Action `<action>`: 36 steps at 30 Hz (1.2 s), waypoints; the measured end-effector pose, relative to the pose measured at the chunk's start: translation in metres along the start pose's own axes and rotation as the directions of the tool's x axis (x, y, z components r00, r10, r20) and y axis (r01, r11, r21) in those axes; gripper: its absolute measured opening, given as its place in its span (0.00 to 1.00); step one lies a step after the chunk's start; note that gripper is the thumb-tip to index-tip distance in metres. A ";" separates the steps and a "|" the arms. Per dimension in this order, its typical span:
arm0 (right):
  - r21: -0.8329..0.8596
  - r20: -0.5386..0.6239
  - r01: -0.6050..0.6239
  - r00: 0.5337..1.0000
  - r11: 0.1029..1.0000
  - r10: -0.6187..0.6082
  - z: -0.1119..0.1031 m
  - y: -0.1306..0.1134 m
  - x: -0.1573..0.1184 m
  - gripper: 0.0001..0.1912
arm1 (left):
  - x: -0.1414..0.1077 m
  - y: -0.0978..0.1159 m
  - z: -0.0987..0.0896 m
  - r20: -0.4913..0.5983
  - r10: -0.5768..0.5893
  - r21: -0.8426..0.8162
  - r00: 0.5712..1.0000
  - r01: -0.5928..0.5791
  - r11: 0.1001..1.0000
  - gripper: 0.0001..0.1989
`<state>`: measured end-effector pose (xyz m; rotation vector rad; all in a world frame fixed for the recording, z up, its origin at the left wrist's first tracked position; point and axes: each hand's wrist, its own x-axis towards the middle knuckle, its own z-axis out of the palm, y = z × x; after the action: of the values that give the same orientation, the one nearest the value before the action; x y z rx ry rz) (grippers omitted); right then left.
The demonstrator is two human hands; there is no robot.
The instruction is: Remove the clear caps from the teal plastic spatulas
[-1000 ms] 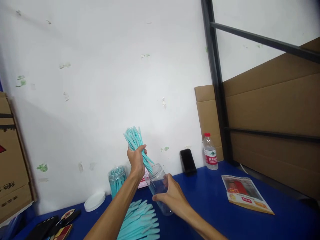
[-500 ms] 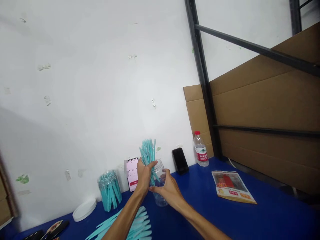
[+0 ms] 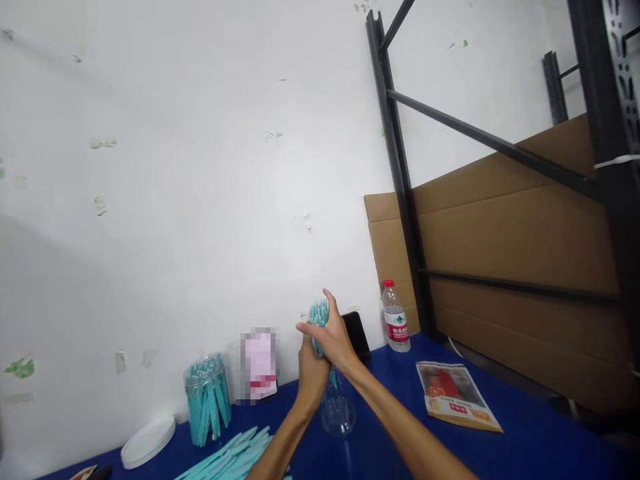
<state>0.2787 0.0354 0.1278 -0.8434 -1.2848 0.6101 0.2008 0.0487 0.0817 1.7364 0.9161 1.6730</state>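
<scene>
A bundle of thin teal plastic sticks (image 3: 319, 312) stands upright in my hands, its lower ends reaching into a clear plastic jar (image 3: 339, 419) on the table. My left hand (image 3: 313, 367) is closed around the bundle near the jar's mouth, which the hands hide. Higher up, my right hand (image 3: 336, 337) cups the tops of the sticks between thumb and fingers. More teal sticks with broad flat ends (image 3: 235, 457) lie in a loose pile by my left forearm. A second clear jar, packed with teal sticks (image 3: 207, 400), stands to the left.
A white round lid (image 3: 149, 441) lies left of the full jar. Against the wall lean a phone with a blurred screen (image 3: 260, 363) and a black stand (image 3: 357, 337). A red-capped water bottle (image 3: 397, 320) and a printed packet (image 3: 453, 393) are on the blue table's right.
My right hand has moved from the jar's side up to the bundle's top. The sticks sit lower, deeper in the jar. The view has shifted slightly.
</scene>
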 end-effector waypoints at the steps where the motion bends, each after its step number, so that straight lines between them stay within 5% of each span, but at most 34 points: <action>1: -0.054 -0.043 0.017 0.999 0.998 -0.019 0.003 0.002 0.002 0.42 | 0.000 -0.001 0.002 0.012 0.005 0.008 1.000 -0.005 1.000 0.18; 4: -0.139 -0.118 0.043 0.991 0.989 -0.060 0.002 0.011 0.008 0.29 | 0.001 -0.003 0.004 0.062 0.014 -0.002 0.998 -0.014 1.000 0.24; 7: -0.169 -0.122 0.066 0.989 0.983 -0.087 -0.006 0.017 0.012 0.28 | 0.003 -0.003 0.000 0.135 0.005 -0.020 0.991 -0.002 1.000 0.23; 14: -0.144 0.013 0.154 0.988 0.978 -0.154 -0.012 0.021 0.008 0.11 | 0.000 -0.006 -0.007 0.209 -0.009 -0.014 0.978 0.012 1.000 0.18; 20: -0.174 -0.010 0.156 0.987 0.972 -0.160 -0.013 0.012 0.006 0.19 | 0.010 0.004 -0.023 0.358 -0.074 0.090 0.931 0.044 0.995 0.27; 24: -0.229 -0.158 0.133 0.972 0.964 -0.172 -0.035 0.000 -0.016 0.17 | -0.001 0.029 -0.082 0.378 -0.191 0.231 0.906 0.107 0.967 0.36; 27: -0.394 -0.050 0.171 0.977 0.903 -0.207 -0.057 0.006 -0.057 0.16 | -0.032 0.045 -0.151 0.466 -0.258 0.519 0.846 -0.025 0.854 0.39; 30: -0.498 -0.046 -0.018 0.999 0.867 -0.006 -0.071 0.034 -0.098 0.41 | -0.072 0.043 -0.206 0.483 -0.426 0.744 0.765 -0.102 0.660 0.54; 32: -0.546 -0.025 -0.203 0.974 0.813 0.226 -0.070 0.058 -0.111 0.49 | -0.092 0.032 -0.226 0.418 -0.546 0.848 0.726 -0.096 0.522 0.59; 36: -0.528 0.144 -0.232 0.923 0.817 0.356 -0.055 0.083 -0.093 0.33 | -0.105 0.007 -0.232 0.381 -0.621 0.895 0.685 -0.106 0.432 0.59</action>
<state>0.3192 -0.0024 0.0030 -1.4634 -1.5783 0.6433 -0.0285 -0.0539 0.0386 2.3545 1.7173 0.0756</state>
